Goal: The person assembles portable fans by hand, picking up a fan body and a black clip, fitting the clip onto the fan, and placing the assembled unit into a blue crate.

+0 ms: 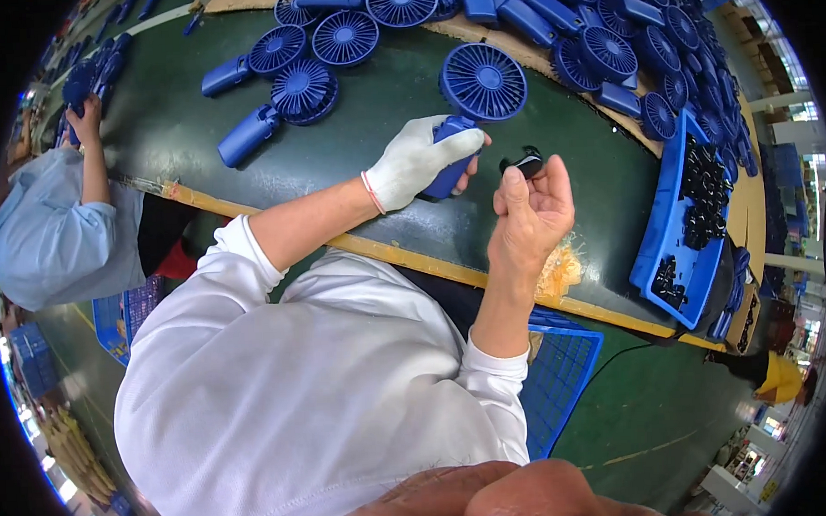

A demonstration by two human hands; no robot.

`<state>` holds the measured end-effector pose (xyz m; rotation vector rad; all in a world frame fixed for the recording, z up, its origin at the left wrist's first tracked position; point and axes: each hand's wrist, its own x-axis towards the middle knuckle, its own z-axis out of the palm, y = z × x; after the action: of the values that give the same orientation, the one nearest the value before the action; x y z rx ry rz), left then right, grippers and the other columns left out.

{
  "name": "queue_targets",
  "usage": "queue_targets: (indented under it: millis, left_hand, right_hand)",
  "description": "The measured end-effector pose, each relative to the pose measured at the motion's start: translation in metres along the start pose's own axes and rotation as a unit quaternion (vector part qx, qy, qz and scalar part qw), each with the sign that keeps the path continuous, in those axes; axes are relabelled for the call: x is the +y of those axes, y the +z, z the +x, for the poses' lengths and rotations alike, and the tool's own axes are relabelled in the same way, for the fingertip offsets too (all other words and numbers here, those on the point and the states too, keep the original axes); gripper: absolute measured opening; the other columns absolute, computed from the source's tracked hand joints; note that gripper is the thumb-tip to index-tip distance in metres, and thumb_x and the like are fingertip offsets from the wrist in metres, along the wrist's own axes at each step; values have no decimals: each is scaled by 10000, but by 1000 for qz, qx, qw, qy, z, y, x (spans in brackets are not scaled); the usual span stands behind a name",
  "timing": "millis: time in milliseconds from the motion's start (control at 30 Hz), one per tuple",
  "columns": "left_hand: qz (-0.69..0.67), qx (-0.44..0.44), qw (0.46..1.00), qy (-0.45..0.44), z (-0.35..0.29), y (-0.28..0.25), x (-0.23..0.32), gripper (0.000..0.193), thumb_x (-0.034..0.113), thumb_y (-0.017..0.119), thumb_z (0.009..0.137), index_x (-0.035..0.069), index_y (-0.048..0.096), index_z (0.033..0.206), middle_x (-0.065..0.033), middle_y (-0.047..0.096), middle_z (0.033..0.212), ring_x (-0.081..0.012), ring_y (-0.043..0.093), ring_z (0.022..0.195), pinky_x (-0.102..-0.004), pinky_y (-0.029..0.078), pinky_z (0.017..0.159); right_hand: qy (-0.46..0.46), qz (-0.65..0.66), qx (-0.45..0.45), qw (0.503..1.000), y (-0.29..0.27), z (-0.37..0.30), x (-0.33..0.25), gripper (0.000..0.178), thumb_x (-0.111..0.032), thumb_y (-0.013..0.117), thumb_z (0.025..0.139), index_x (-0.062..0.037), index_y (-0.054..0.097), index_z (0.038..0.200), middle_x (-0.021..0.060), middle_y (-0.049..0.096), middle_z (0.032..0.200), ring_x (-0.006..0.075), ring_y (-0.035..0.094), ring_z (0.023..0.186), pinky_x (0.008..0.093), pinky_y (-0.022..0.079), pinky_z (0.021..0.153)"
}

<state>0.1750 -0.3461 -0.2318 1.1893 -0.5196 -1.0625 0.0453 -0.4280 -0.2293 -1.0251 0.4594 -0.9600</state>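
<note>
My left hand (410, 163), in a white knit glove, is wrapped round the handle of a blue handheld fan (482, 81). The round slatted head of that fan points away from me over the dark green tabletop. To the right, my bare right hand (534, 213) pinches a small glossy black plastic part (521, 161) between thumb and fingers. A short gap separates this part from the fan handle. My palm and fingers hide some of the handle.
More blue fans (305, 91) lie at the far left of the table (354, 142), and a large heap (609, 53) fills the far right. A blue tray (653, 240) holds many black parts. Blue crates (562, 371) stand below the yellow edge. A co-worker (57, 225) sits at left.
</note>
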Motion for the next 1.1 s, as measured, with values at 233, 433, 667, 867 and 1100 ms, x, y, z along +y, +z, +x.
queue_targets:
  millis: [233, 433, 667, 867, 1100]
  left_hand:
    - [114, 49, 986, 110, 2, -11, -9, 605, 477, 366, 973, 6, 603, 675, -58, 581, 592, -148, 533, 566, -319, 407, 533]
    - [299, 38, 947, 106, -1, -15, -2, 410, 406, 645, 788, 0, 645, 728, -132, 614, 630, -190, 600, 590, -316, 475, 585]
    - [273, 45, 954, 112, -2, -10, -1, 392, 392, 676, 760, 0, 662, 743, -134, 614, 588, -222, 622, 541, -345, 492, 546]
    - [350, 17, 929, 121, 0, -14, -5, 277, 255, 634, 792, -12, 676, 851, -105, 665, 684, -117, 593, 632, -289, 485, 608]
    - [-57, -151, 982, -99, -10, 1, -9, 528, 467, 271, 1015, 24, 557, 1051, -85, 632, 765, -142, 605, 604, -263, 505, 587]
  right_hand:
    - [-53, -38, -31, 997, 33, -6, 26, 329, 38, 701, 815, 98, 550, 1100, 74, 590, 794, 124, 591, 650, 224, 473, 525]
    - [-155, -308, -51, 937, 12, -10, 33, 215, -4, 785, 730, 49, 644, 884, 23, 551, 763, 59, 500, 603, 188, 397, 508]
    - [11, -181, -60, 982, -2, -12, 32, 272, 59, 774, 711, 88, 630, 941, 52, 554, 936, 83, 551, 717, 196, 463, 571]
    - [101, -142, -159, 972, -6, -8, 30, 560, 78, 766, 627, 103, 582, 1155, 57, 499, 1122, 137, 554, 930, 244, 490, 798]
    - [170, -34, -69, 982, -5, -16, 26, 464, -478, 465, 971, -26, 568, 947, 31, 550, 692, 79, 459, 467, 226, 375, 383]
